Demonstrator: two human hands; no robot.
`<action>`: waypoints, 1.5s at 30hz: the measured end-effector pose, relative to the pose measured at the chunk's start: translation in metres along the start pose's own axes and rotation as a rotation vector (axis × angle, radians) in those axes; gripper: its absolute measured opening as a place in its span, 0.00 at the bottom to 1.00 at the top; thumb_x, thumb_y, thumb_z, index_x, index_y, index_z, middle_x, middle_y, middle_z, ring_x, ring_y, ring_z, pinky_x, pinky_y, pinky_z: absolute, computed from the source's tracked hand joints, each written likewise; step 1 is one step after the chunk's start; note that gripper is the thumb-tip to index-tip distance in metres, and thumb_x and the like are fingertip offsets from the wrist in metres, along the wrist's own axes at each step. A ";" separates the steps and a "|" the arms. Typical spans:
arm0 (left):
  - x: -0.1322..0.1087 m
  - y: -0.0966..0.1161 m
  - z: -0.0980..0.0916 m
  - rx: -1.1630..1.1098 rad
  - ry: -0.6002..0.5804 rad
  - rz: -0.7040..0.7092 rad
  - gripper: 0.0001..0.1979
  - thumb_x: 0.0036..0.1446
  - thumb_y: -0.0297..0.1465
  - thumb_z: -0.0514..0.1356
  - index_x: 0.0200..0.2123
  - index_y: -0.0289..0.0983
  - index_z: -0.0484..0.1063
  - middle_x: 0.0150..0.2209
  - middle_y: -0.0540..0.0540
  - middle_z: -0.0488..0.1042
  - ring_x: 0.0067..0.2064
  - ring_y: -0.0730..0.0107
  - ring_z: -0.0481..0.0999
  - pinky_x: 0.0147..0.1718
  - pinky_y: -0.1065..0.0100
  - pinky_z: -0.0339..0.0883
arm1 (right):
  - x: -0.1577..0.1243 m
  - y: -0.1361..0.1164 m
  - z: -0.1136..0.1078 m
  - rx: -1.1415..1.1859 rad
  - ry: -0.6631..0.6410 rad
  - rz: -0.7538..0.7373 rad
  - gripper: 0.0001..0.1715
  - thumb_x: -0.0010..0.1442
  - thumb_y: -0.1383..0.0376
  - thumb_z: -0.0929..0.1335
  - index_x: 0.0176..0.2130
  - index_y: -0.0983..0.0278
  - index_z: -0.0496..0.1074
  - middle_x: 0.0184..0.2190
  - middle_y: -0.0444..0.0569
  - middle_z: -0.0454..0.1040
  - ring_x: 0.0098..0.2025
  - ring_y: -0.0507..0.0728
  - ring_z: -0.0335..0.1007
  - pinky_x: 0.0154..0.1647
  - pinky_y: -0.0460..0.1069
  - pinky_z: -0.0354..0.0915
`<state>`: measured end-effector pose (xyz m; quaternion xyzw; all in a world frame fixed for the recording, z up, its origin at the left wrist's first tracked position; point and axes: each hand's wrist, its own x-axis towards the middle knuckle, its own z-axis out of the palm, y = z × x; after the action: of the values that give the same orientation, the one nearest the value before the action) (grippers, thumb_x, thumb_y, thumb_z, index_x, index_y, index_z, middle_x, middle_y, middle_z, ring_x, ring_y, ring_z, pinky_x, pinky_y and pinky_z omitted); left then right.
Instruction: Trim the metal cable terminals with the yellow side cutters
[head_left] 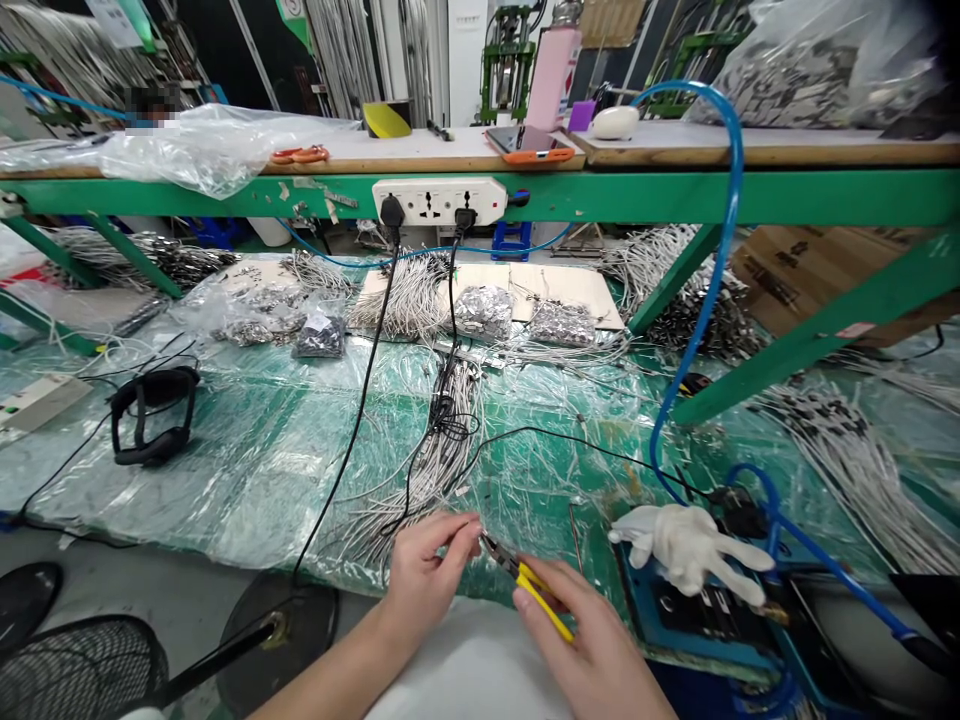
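Yellow-handled pliers (546,603) are gripped in my right hand (581,625), their dark jaws pointing up and left. The jaw tips meet the fingertips of my left hand (427,565), which are pinched together. Whatever small piece sits between those fingertips is too small to make out. Just beyond my left hand lies a long bundle of thin pale cables (442,460) on the plastic-covered green bench (540,480). A white glove (690,550) rests on a blue device (705,625) to the right of my right hand.
A green-framed shelf carries a power strip (440,202) with two black cords hanging down. A blue air hose (731,200) loops down at the right. Bags of small metal parts (484,312) lie at the back, a black headband-like item (154,415) at left.
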<state>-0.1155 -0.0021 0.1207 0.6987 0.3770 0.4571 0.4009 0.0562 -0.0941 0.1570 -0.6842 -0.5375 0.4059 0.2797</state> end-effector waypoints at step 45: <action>-0.024 -0.045 0.015 0.777 -0.756 -0.294 0.22 0.68 0.39 0.46 0.37 0.36 0.77 0.35 0.36 0.80 0.37 0.52 0.81 0.37 0.61 0.70 | 0.029 0.020 0.012 -0.682 -0.295 0.193 0.22 0.65 0.60 0.57 0.40 0.63 0.77 0.39 0.59 0.81 0.43 0.71 0.78 0.39 0.58 0.67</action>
<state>-0.1162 -0.0086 0.0679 0.8504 0.4412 -0.0583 0.2808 0.0589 -0.0719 0.1273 -0.7195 -0.6094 0.3224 -0.0839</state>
